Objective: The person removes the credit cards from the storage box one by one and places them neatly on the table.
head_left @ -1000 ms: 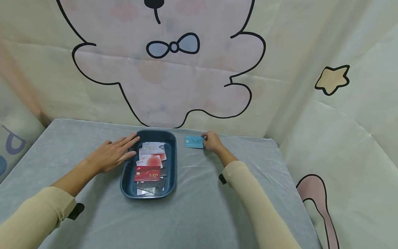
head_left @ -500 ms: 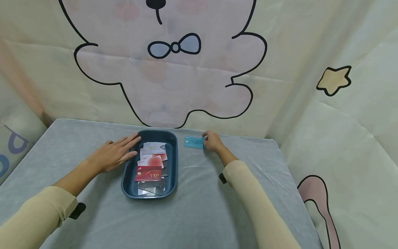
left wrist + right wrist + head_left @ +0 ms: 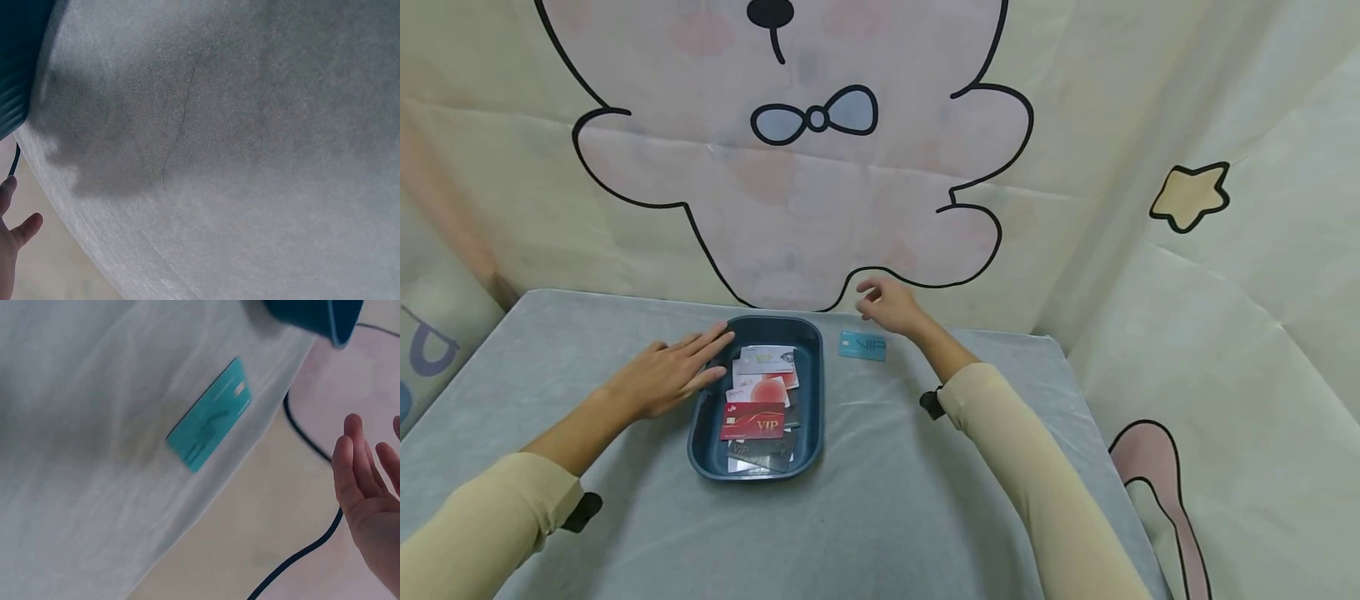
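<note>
A turquoise VIP card (image 3: 862,346) lies flat on the cloth near the table's far edge, right of a dark blue tray (image 3: 815,417). Above and behind the card hovers my right hand (image 3: 895,307), apart from it, fingers loosely bent and holding nothing. The right wrist view shows the same card (image 3: 211,415) with the hand (image 3: 369,494) off to one side. My left hand (image 3: 662,375) rests on the tray's left rim with its fingers extended. Inside the tray several cards overlap in a column, among them a red VIP card (image 3: 752,421) and a white card (image 3: 766,358).
Grey-blue cloth (image 3: 865,517) covers the table. Right behind its far edge hangs a printed curtain (image 3: 1075,125) with a cartoon animal; more curtain closes off the right side.
My right hand has let go of the turquoise card and lifted up and away from it. The card stays on the cloth. My left hand keeps its place on the tray.
</note>
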Available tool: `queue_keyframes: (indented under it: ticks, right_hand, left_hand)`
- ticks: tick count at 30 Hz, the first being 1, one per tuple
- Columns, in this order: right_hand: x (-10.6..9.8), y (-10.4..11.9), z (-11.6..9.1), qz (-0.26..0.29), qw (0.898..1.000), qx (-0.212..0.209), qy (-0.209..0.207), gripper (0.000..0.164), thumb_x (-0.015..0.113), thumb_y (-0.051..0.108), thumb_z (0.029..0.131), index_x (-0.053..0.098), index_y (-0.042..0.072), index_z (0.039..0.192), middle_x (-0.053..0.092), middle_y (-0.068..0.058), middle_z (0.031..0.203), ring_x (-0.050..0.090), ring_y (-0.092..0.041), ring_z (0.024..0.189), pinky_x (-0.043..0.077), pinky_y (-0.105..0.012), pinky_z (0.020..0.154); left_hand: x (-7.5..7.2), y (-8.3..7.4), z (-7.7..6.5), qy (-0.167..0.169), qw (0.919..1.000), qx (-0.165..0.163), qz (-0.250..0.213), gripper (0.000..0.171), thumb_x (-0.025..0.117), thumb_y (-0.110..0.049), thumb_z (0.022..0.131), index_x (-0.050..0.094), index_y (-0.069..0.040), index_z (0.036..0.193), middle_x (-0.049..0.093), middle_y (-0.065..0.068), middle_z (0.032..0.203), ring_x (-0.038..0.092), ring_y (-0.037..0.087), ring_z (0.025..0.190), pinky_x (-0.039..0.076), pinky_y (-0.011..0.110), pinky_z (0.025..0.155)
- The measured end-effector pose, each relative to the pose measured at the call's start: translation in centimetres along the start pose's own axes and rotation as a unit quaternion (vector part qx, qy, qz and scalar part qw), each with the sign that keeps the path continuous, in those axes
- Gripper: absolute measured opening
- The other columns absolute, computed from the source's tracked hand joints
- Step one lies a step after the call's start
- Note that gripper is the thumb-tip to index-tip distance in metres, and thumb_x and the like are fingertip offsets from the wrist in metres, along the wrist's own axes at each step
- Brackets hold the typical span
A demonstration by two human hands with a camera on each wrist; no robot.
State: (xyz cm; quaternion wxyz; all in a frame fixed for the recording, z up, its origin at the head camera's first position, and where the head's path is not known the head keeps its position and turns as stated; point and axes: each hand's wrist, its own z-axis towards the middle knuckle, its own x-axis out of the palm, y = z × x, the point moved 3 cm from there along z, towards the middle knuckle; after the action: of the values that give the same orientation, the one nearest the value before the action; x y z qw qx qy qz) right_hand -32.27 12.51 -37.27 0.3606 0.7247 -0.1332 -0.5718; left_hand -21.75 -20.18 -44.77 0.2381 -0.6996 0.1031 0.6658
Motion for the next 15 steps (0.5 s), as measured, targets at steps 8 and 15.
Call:
queue_keyframes:
  ticks: [8,15]
  right_hand:
    - [2.8,3.7,0.2,0.090,0.993,-0.024,0.068,0.032,0.058,0.015,0.100,0.058,0.001,0.129,0.065,-0.016,0.111,0.072,-0.030,0.097,0.057,-0.038,0.087]
    - [5.9,5.5,0.5,0.115,0.982,0.010,0.147,0.039,0.058,0.019,0.102,0.052,0.000,0.136,0.063,-0.020,0.120,0.070,-0.032,0.104,0.057,-0.031,0.085]
  left_hand:
    - [0.1,0.1,0.0,0.001,1.0000,-0.002,-0.001,0.068,0.047,-0.045,0.102,0.028,-0.010,0.157,0.023,0.019,0.162,0.040,0.047,0.137,0.036,0.072,0.099]
    - [0.0,0.1,0.0,0.005,1.0000,-0.003,-0.003,0.068,0.047,-0.045,0.102,0.028,-0.010,0.157,0.023,0.019,0.162,0.039,0.047,0.137,0.036,0.072,0.100]
